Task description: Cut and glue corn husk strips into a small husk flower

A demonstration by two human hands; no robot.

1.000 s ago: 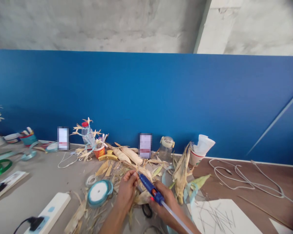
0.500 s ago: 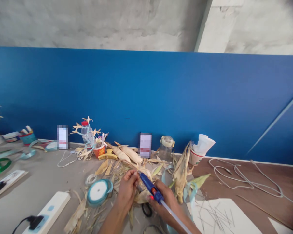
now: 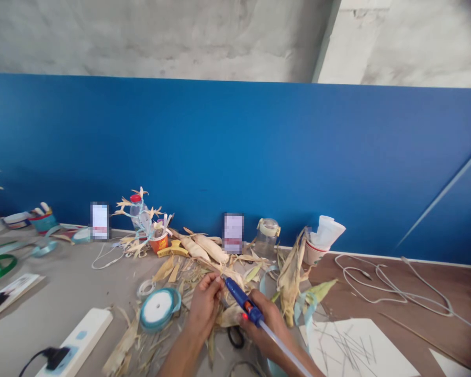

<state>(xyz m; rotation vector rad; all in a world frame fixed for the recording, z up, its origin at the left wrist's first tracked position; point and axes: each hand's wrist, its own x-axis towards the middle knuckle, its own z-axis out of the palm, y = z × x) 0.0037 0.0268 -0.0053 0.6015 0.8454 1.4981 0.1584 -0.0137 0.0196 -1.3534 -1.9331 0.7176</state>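
My right hand (image 3: 264, 324) grips a blue hot glue gun (image 3: 241, 299) with a clear glue stick (image 3: 282, 348) trailing out behind. The gun's nozzle points up-left and meets the fingertips of my left hand (image 3: 204, 306). My left hand is closed in a pinch on a small piece of dried corn husk (image 3: 216, 280), too small to make out well. Both hands hover over a pile of dried corn husks (image 3: 204, 272) on the table.
A teal ribbon spool (image 3: 159, 309), a white power strip (image 3: 78, 340), scissors (image 3: 235, 337), a glass jar (image 3: 267, 238), paper cups (image 3: 322, 238), white cables (image 3: 392, 288) and a white sheet (image 3: 357, 351) lie around. A blue wall (image 3: 259, 157) backs the table.
Hardly anything has moved. The view has shifted slightly, and my hands and the glue gun stay where they were.
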